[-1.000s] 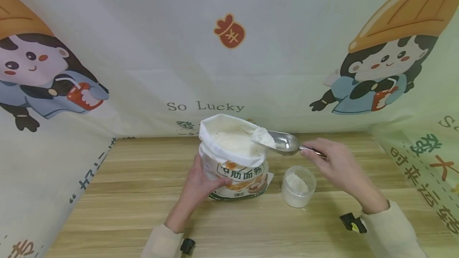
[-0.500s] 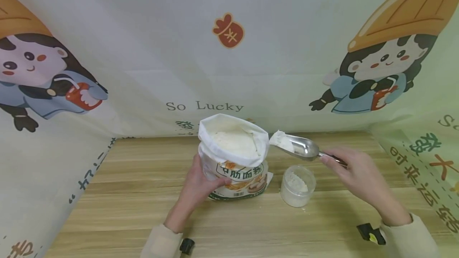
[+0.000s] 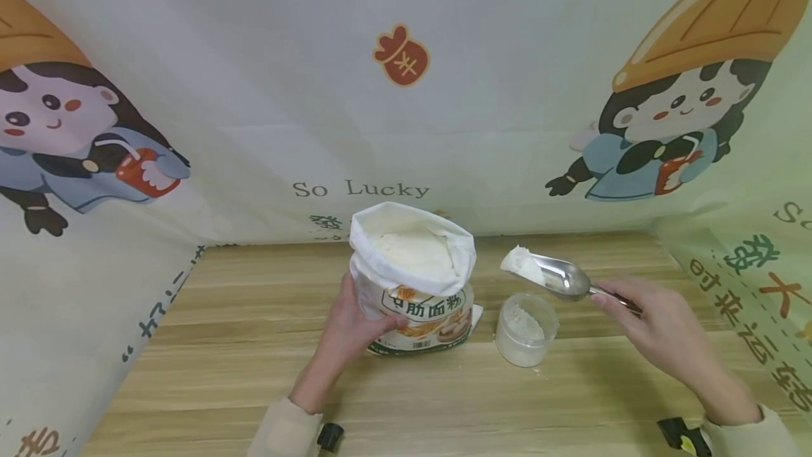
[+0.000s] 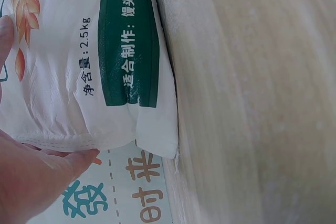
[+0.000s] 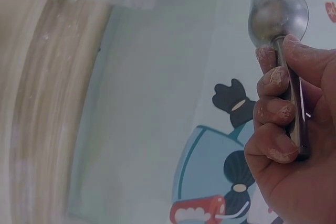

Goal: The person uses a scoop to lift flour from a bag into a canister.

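Cartoon-printed backdrop (image 3: 507, 125) behind flour bag (image 3: 423, 302). Wood-grain surface (image 3: 254, 316) beneath bag. Left hand (image 3: 357, 326) grips bag's left side; right hand (image 3: 660, 323), right of bag, holds metal scoop (image 3: 569, 281) of powder (image 3: 525, 264). Clear jar (image 3: 521, 352) just right of bag.

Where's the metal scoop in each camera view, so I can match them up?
Head: metal scoop right of centre, higher in frame than the clear tub, held by the right hand.
Left wrist: not in it; the flour bag fills the upper left.
Right wrist: upper right, running up from that hand to the top edge.
Shared landmark: the wooden tabletop, low in head, right side in left wrist, left side in right wrist.
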Demonstrator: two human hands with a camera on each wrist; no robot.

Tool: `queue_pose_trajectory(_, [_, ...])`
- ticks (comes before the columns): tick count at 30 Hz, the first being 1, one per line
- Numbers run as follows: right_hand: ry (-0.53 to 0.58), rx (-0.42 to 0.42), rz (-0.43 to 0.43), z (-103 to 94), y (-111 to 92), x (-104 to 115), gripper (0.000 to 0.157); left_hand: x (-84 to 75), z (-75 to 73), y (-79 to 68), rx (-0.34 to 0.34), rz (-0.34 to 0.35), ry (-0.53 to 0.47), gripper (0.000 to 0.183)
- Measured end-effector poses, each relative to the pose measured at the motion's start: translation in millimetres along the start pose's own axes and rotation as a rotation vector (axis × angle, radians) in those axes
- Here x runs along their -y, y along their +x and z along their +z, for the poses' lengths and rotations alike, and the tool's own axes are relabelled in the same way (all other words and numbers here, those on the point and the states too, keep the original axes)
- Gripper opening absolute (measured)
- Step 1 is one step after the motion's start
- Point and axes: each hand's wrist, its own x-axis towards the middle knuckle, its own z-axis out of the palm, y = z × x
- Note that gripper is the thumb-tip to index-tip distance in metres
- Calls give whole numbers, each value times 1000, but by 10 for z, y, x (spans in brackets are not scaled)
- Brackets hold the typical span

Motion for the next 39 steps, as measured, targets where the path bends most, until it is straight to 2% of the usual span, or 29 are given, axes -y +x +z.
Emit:
queue_pose_trajectory(8, [-28, 14, 2, -51, -121, -106, 10, -5, -8, -5, 5, 1, -3, 113])
queue_pose_trajectory(13, [-37, 65, 18, -86, -192, -144, 7, -3, -6, -3, 5, 10, -3, 113])
queue_pose_trajectory(18, [-67, 141, 61, -111, -239, -174, 11, 6, -2, -2, 9, 20, -12, 113])
queue_pose_trajectory(24, [-78, 213, 73, -110, -268, -227, 11, 13, 0, -2, 5, 17, -9, 112])
queue_pose_trajectory(39, [-87, 284, 53, -112, -269, -240, 16, 13, -9, -1, 5, 1, 23, 116])
